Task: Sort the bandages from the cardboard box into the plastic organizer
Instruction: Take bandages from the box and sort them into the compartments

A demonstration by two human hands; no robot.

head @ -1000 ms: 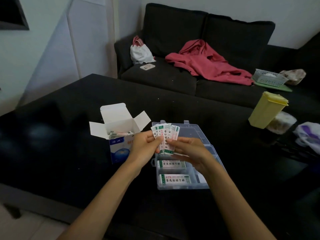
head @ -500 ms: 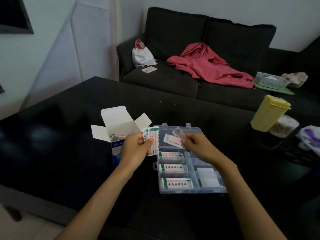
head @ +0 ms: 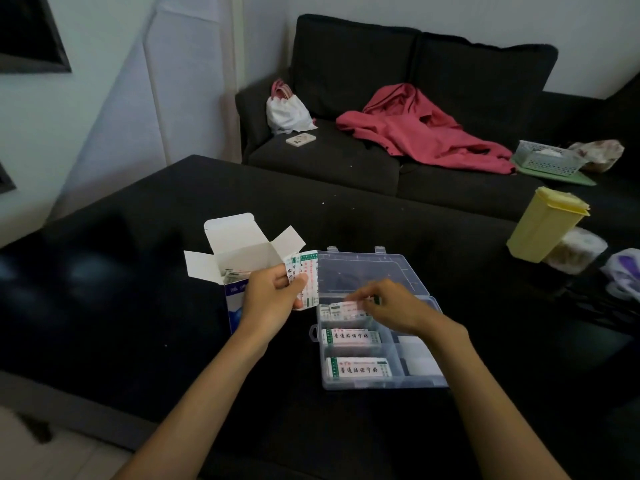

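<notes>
An open white and blue cardboard box (head: pixel 239 252) stands on the black table, with more bandages showing inside. My left hand (head: pixel 273 296) holds a small stack of bandages (head: pixel 309 278) upright between the box and the clear plastic organizer (head: pixel 408 382). My right hand (head: pixel 394 304) is over the organizer's far left compartment, fingers pinched on a single bandage (head: pixel 348 306) that lies at that compartment. The two nearer left compartments each hold bandages (head: pixel 349 337). The organizer's lid (head: pixel 367 271) lies open behind it.
A yellow lidded container (head: pixel 545 223) stands on the table at the right, next to a clear tub (head: pixel 576 251) and a bag (head: pixel 623 271). Behind the table a dark sofa (head: pixel 346 168) carries a red garment (head: pixel 422 129), a white bag (head: pixel 287 110) and a basket (head: pixel 547 159).
My hands came apart. The left hand moved the stack left toward the box. The right hand pulled one bandage off and lowered it to the organizer's far left compartment.
</notes>
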